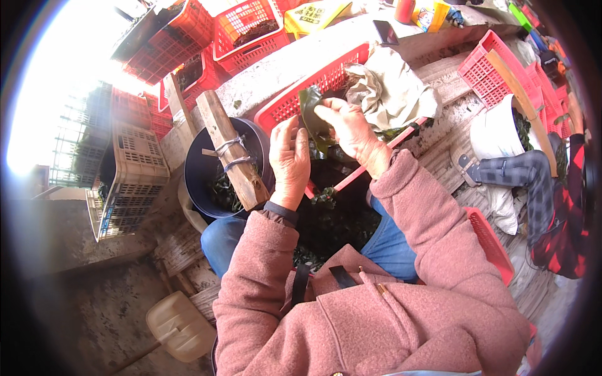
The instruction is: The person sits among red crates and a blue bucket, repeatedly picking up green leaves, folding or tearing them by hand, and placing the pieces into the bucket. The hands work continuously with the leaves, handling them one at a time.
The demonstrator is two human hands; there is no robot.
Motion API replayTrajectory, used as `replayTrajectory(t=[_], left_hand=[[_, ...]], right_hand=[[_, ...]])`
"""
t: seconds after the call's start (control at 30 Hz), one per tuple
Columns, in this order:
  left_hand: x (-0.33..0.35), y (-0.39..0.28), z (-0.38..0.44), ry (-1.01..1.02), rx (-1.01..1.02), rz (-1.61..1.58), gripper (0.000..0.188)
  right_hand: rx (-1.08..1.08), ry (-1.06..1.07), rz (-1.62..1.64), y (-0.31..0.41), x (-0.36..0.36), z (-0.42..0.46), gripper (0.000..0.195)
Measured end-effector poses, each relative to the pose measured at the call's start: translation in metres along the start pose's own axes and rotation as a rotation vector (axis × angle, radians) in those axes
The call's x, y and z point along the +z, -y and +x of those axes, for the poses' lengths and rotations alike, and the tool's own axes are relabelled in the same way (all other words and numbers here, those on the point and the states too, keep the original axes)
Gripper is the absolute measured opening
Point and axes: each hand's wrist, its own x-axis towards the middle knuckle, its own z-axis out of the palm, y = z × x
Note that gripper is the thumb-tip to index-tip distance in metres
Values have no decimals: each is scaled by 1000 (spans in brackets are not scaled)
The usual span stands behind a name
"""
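Between my two hands, above a red plastic basket (pixel 291 96), a dark green strip of what looks like seaweed (pixel 311 110) hangs upright. My right hand (pixel 349 127) pinches its edge between thumb and fingers. My left hand (pixel 290 157) is raised on the strip's left side, fingers up; whether its fingertips touch the strip is unclear. A crumpled whitish cloth sack (pixel 395 89) lies over the basket's right part. Dark leafy pieces fill the space between my knees. At left, a dark blue bucket (pixel 190 176) holds more green pieces, with a wooden block (pixel 230 150) bound by cord across its rim.
Red crates (pixel 247 56) and a beige crate (pixel 141 155) stand at upper left. A phone (pixel 385 33) lies on the ledge. A plastic shovel (pixel 181 326) rests at lower left. Another person's checked trouser leg (pixel 517 171) is at right, beside a white bucket (pixel 494 129).
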Motion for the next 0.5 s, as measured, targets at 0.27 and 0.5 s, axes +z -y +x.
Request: replayTrajectory(t=[0.27,0.5], left_hand=[[1,-17,8,26,-387,-519,22],[-8,-11,13,87,-414,-549,18]], right_hand=[[-118,219,-359,-2,4,-7,21],[-108,427,-216,-1,5,-8,26]])
